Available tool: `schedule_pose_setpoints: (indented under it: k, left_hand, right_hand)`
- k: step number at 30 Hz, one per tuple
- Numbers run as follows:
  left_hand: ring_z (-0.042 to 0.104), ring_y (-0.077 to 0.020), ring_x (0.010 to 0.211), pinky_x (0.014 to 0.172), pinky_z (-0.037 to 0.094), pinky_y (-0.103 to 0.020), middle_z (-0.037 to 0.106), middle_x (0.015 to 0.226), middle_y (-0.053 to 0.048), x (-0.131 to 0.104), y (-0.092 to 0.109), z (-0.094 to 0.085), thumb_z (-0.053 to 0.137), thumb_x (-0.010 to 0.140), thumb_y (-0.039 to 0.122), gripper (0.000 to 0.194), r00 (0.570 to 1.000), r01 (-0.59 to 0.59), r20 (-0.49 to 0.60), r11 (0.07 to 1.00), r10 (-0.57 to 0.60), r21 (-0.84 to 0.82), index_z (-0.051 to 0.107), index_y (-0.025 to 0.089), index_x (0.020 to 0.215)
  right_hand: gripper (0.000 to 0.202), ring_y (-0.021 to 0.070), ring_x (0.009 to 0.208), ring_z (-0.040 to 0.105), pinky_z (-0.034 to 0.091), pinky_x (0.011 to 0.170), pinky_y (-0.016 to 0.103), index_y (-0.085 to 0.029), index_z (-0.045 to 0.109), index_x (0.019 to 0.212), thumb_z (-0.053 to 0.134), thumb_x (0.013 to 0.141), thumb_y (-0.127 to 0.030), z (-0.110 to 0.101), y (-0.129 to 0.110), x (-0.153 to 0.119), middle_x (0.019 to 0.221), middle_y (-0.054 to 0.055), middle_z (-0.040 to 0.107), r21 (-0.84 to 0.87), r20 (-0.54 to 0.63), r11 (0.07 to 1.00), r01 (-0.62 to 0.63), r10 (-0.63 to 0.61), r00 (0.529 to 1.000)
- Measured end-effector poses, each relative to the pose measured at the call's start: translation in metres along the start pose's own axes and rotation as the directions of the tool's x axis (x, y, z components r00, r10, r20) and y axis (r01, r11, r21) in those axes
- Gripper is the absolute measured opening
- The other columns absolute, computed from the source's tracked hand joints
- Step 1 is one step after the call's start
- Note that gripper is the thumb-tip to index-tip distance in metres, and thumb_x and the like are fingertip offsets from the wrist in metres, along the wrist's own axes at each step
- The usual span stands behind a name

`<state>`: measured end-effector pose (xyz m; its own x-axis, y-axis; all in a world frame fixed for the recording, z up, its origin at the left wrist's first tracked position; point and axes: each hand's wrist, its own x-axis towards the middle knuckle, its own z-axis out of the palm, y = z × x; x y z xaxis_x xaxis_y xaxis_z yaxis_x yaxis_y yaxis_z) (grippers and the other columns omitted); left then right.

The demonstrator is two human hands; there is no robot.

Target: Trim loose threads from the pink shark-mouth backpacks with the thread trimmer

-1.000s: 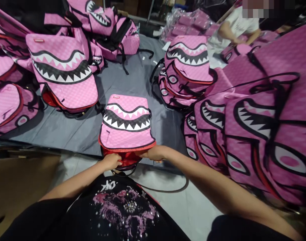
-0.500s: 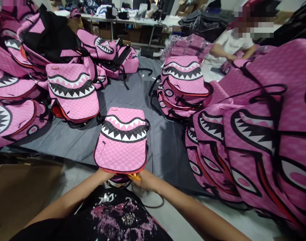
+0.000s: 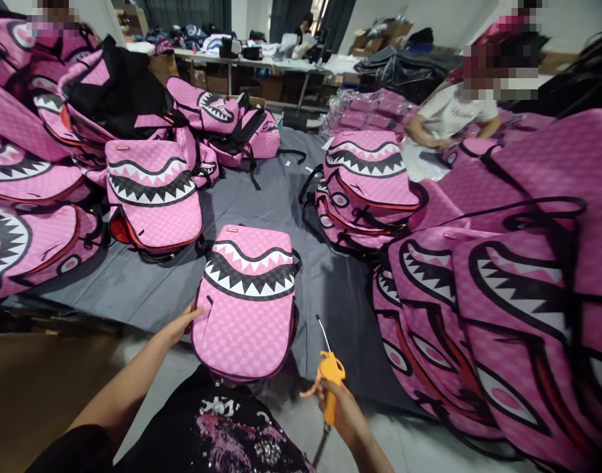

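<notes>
A pink checkered backpack (image 3: pixel 249 335) with a toothed shark-mouth print lies front side up at the table's near edge. My left hand (image 3: pixel 185 323) grips its left side, with fingertips showing on the front panel and the rest partly hidden by the edge. Out to the right of the bag, my right hand (image 3: pixel 338 401) is wrapped round the handle of an orange air blow gun (image 3: pixel 332 371). The gun's thin metal nozzle points up and away over the table, apart from the backpack. A hose runs down from its handle.
A grey cloth covers the table (image 3: pixel 252 197). Another pink backpack (image 3: pixel 156 197) lies at left, beside a heap of similar bags. A stack of backpacks (image 3: pixel 367 184) stands at right, with a row of upright ones (image 3: pixel 508 328) nearer me. A co-worker (image 3: pixel 459 115) is behind them.
Both hands have come out from the backpack's near edge. My left hand moved up to its left side; my right hand swung right with the air blow gun, which now shows fully.
</notes>
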<state>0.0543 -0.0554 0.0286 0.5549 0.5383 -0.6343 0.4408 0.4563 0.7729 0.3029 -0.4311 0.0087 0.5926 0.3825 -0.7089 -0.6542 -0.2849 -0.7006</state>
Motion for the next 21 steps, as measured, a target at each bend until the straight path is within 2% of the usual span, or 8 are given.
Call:
schedule_pose_setpoints:
  k: [2,5,8,11,14,16,18,21]
  left_hand:
    - [0.052,-0.0308,0.13,0.102,0.048,-0.039,0.049,0.147,-0.013,0.014,0.006,0.011,0.075,0.067,0.063,0.095,0.998,0.024,0.057,0.997,-0.019,-0.076,0.036,0.026,0.145]
    - [0.051,-0.032,0.131,0.105,0.046,-0.041,0.049,0.147,-0.015,0.029,0.014,0.013,0.074,0.067,0.065,0.098,0.993,0.063,0.107,0.993,-0.053,-0.096,0.035,0.023,0.146]
    - [0.048,-0.0326,0.134,0.11,0.042,-0.043,0.047,0.148,-0.015,0.046,0.023,0.011,0.07,0.067,0.071,0.099,0.989,0.076,0.13,0.994,-0.065,-0.081,0.037,0.022,0.146]
    - [0.043,-0.0317,0.138,0.116,0.036,-0.042,0.046,0.149,-0.013,0.062,0.038,0.014,0.069,0.065,0.073,0.098,0.996,-0.005,0.084,0.999,0.01,-0.05,0.041,0.023,0.145]
    - [0.044,-0.0324,0.137,0.116,0.035,-0.043,0.05,0.146,-0.012,0.07,0.061,0.022,0.068,0.066,0.073,0.092,0.996,-0.022,0.09,0.998,0.028,-0.063,0.047,0.024,0.141]
    - [0.044,-0.0323,0.137,0.116,0.036,-0.044,0.05,0.146,-0.012,0.07,0.08,0.031,0.069,0.067,0.072,0.089,0.991,-0.01,0.13,0.995,0.024,-0.103,0.049,0.024,0.139]
    - [0.044,-0.0317,0.138,0.117,0.035,-0.043,0.049,0.147,-0.012,0.07,0.107,0.045,0.07,0.067,0.07,0.089,0.985,-0.012,0.168,0.989,0.038,-0.15,0.049,0.022,0.139]
    - [0.047,-0.0308,0.135,0.116,0.036,-0.044,0.052,0.144,-0.013,0.077,0.167,0.079,0.069,0.072,0.066,0.084,0.97,-0.08,0.209,0.974,0.126,-0.212,0.048,0.02,0.14]
  right_hand:
    - [0.033,0.0167,0.062,0.063,0.049,0.051,0.025,-0.023,0.058,0.082,0.071,0.053,-0.034,0.024,-0.011,0.022,0.07,0.0,0.063,0.086,-0.019,0.996,0.004,-0.003,1.0]
    - [0.034,0.0191,0.069,0.067,0.056,0.067,0.034,-0.023,0.057,0.082,0.07,0.052,-0.033,0.059,-0.027,0.057,0.073,0.0,0.065,0.163,0.019,0.986,-0.037,0.034,0.999]
    - [0.028,0.023,0.065,0.067,0.057,0.066,0.037,-0.023,0.058,0.073,0.067,0.051,-0.036,0.09,-0.037,0.08,0.065,0.002,0.065,0.192,0.055,0.981,-0.029,0.018,0.998]
    - [0.032,0.0291,0.08,0.071,0.057,0.073,0.04,-0.023,0.063,0.078,0.067,0.054,-0.045,0.116,-0.048,0.086,0.075,0.006,0.072,0.185,0.077,0.983,0.019,-0.034,0.996]
    - [0.043,0.0288,0.097,0.07,0.058,0.08,0.04,-0.028,0.065,0.096,0.067,0.065,-0.056,0.127,-0.07,0.079,0.099,0.005,0.075,0.165,0.056,0.975,0.146,-0.157,0.986]
    - [0.05,0.0271,0.099,0.07,0.058,0.081,0.039,-0.031,0.062,0.109,0.07,0.067,-0.055,0.126,-0.095,0.072,0.106,0.003,0.074,0.166,-0.002,0.952,0.256,-0.259,0.966]
    - [0.055,0.0255,0.099,0.069,0.058,0.081,0.037,-0.03,0.06,0.116,0.074,0.066,-0.05,0.118,-0.133,0.067,0.107,0.002,0.073,0.172,-0.057,0.923,0.345,-0.341,0.938]
    - [0.054,0.0255,0.099,0.067,0.058,0.078,0.036,-0.027,0.062,0.112,0.076,0.063,-0.045,0.1,-0.222,0.061,0.11,0.003,0.071,0.154,-0.088,0.869,0.47,-0.462,0.883]
